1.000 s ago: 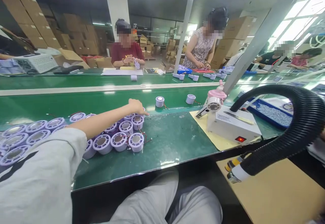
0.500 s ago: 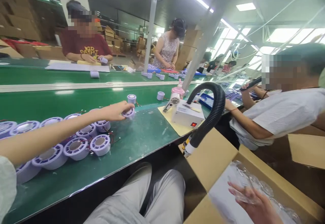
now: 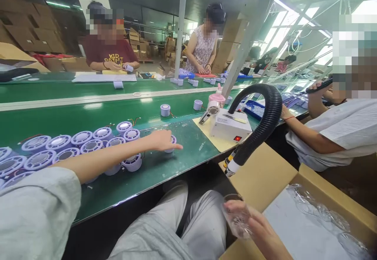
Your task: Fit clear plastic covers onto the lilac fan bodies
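My left hand [image 3: 163,140] reaches out over the green workbench [image 3: 165,165], fingers curled on a round lavender part [image 3: 172,140] that rests on the bench. Behind my forearm lies a cluster of several similar lavender round parts [image 3: 59,146]. Low at the right, my right hand [image 3: 253,222] holds a clear plastic cup-shaped piece [image 3: 237,216] just left of an open cardboard box [image 3: 297,209] lined with a sheet of clear plastic pieces [image 3: 321,216].
A white machine with a red light [image 3: 231,126] sits on a yellow mat, a black corrugated hose [image 3: 262,122] arching beside it. Loose lavender parts [image 3: 165,110] ride the green conveyor belt [image 3: 73,114]. A co-worker [image 3: 338,126] sits at right; two people work across the belt.
My left hand drew a lavender part toward me off the cluster's far end. My right hand came up out of the box holding a clear plastic piece. The view swung right.
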### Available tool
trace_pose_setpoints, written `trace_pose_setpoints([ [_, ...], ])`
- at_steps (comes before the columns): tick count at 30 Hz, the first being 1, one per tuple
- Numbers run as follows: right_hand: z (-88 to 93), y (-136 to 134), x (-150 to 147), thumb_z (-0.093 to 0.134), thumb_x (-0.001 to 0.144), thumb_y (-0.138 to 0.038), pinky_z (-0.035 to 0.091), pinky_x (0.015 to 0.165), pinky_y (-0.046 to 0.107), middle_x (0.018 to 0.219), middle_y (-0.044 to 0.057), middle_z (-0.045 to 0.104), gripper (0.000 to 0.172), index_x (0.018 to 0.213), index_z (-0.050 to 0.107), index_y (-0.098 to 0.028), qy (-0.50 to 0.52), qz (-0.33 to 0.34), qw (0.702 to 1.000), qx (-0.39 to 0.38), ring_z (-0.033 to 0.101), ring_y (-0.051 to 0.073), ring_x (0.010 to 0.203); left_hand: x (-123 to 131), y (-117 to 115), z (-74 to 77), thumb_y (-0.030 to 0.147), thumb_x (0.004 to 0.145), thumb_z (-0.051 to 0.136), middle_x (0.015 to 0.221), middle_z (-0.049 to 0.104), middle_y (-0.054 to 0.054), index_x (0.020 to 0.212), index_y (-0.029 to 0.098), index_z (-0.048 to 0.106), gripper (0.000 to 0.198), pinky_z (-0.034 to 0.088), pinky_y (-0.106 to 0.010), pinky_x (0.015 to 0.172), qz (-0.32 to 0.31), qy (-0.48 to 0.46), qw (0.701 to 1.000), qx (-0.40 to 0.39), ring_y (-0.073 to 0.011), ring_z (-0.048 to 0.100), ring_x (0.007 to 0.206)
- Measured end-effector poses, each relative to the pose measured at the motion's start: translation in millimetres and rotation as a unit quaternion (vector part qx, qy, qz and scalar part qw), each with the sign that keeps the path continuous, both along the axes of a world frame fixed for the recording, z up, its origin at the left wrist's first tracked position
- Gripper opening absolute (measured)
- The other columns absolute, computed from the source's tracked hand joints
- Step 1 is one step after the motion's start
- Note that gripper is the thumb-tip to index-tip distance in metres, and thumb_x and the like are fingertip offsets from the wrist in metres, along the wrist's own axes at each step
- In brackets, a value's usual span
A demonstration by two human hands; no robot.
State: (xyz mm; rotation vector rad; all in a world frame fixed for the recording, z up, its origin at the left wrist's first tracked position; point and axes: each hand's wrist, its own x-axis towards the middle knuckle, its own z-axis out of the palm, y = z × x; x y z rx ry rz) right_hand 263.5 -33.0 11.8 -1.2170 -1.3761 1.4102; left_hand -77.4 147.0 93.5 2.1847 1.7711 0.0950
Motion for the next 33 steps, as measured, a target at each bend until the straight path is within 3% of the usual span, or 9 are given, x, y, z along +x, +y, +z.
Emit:
trace_pose_setpoints([
  [3, 6.5, 2.9, -29.6, 0.056, 0.088, -0.056, 0.057, 0.084, 0.042, 0.123, 0.012, 0.064, 0.045, 0.120, 0.068, -0.028, -0.079, 0.056, 0.994, 0.047, 0.065, 0.031, 0.104, 8.7, -10.3, -3.8, 0.049, 0.074, 0.062, 0.109, 0.066, -0.021, 0.105, 0.013, 0.058, 0.048, 0.052, -0.043, 0.080, 0.003, -0.070, 0.997, -0.029, -0.0372, 0.064, 0.101],
  [7, 6.5, -3.9, -62.8, 0.058, 0.090, -0.038, 0.053, 0.095, 0.045, 0.127, 0.012, 0.058, 0.045, 0.134, 0.058, -0.030, -0.267, 0.031, 0.936, 0.227, 0.059, 0.031, 0.115, 19.2, -47.4, -10.4, 0.039, 0.089, 0.026, 0.102, 0.070, -0.011, 0.113, 0.016, 0.054, 0.044, 0.053, -0.029, 0.057, -0.027, -0.220, 0.963, -0.152, -0.0203, 0.068, 0.078],
  [11, 1.0, -9.9, -85.1, 0.058, 0.087, -0.027, 0.053, 0.092, 0.051, 0.134, 0.014, 0.049, 0.056, 0.143, 0.049, -0.033, -0.381, -0.015, 0.855, 0.353, 0.056, 0.035, 0.115, 35.0, -96.2, -36.7, 0.051, 0.085, 0.037, 0.076, 0.062, -0.004, 0.102, 0.015, 0.058, 0.045, 0.036, -0.020, 0.037, 0.014, -0.484, 0.780, -0.397, -0.0109, 0.053, 0.049],
  [13, 1.3, -9.6, -88.9, 0.059, 0.085, -0.024, 0.053, 0.089, 0.053, 0.138, 0.014, 0.045, 0.058, 0.142, 0.049, -0.033, -0.414, -0.014, 0.840, 0.351, 0.054, 0.036, 0.114, 41.7, -114.2, -51.2, 0.049, 0.078, 0.055, 0.075, 0.059, -0.001, 0.095, 0.016, 0.059, 0.037, 0.034, -0.019, 0.039, 0.011, -0.526, 0.736, -0.426, -0.0083, 0.048, 0.049],
  [20, 11.1, -8.6, -79.2, 0.070, 0.078, -0.015, 0.045, 0.101, 0.048, 0.130, 0.011, 0.051, 0.017, 0.093, 0.069, -0.022, -0.316, 0.112, 0.922, 0.194, 0.051, 0.031, 0.118, 47.1, -133.8, -63.2, 0.029, 0.088, 0.058, 0.096, 0.060, -0.005, 0.089, 0.017, 0.069, 0.016, 0.044, -0.030, 0.087, -0.193, -0.417, 0.876, -0.147, -0.0165, 0.058, 0.092],
  [22, 15.1, -11.2, -80.1, 0.069, 0.083, -0.023, 0.045, 0.101, 0.043, 0.122, 0.008, 0.053, 0.003, 0.083, 0.066, -0.022, -0.248, 0.118, 0.951, 0.141, 0.054, 0.027, 0.114, 46.7, -135.1, -66.0, 0.032, 0.090, 0.058, 0.096, 0.060, -0.004, 0.093, 0.018, 0.069, 0.018, 0.044, -0.029, 0.083, -0.176, -0.414, 0.885, -0.117, -0.0159, 0.057, 0.089],
  [26, 18.7, -13.4, -83.7, 0.055, 0.093, -0.036, 0.052, 0.083, 0.033, 0.108, 0.007, 0.055, 0.030, 0.069, 0.063, -0.020, -0.162, 0.051, 0.984, 0.059, 0.058, 0.023, 0.103, 44.4, -136.4, -79.4, 0.045, 0.071, 0.079, 0.101, 0.060, -0.004, 0.109, 0.024, 0.068, 0.045, 0.048, -0.030, 0.079, -0.159, -0.427, 0.885, -0.100, -0.0183, 0.059, 0.089],
  [29, 14.9, -10.7, -82.5, 0.060, 0.088, -0.040, 0.052, 0.069, 0.030, 0.103, 0.008, 0.058, 0.034, 0.062, 0.061, -0.019, -0.108, -0.005, 0.994, 0.025, 0.060, 0.022, 0.094, 41.0, -136.0, -88.2, 0.047, 0.055, 0.088, 0.110, 0.059, -0.007, 0.113, 0.027, 0.070, 0.063, 0.047, -0.040, 0.094, -0.202, -0.400, 0.890, -0.079, -0.0250, 0.058, 0.104],
  [33, 6.5, -5.6, -77.2, 0.071, 0.081, -0.045, 0.055, 0.072, 0.034, 0.101, 0.009, 0.065, 0.036, 0.057, 0.063, -0.019, -0.006, -0.055, 0.998, -0.005, 0.063, 0.027, 0.099, 38.2, -137.7, -93.3, 0.041, 0.061, 0.086, 0.129, 0.057, -0.010, 0.126, 0.029, 0.062, 0.070, 0.045, -0.043, 0.102, -0.222, -0.428, 0.867, -0.124, -0.0286, 0.055, 0.120],
])
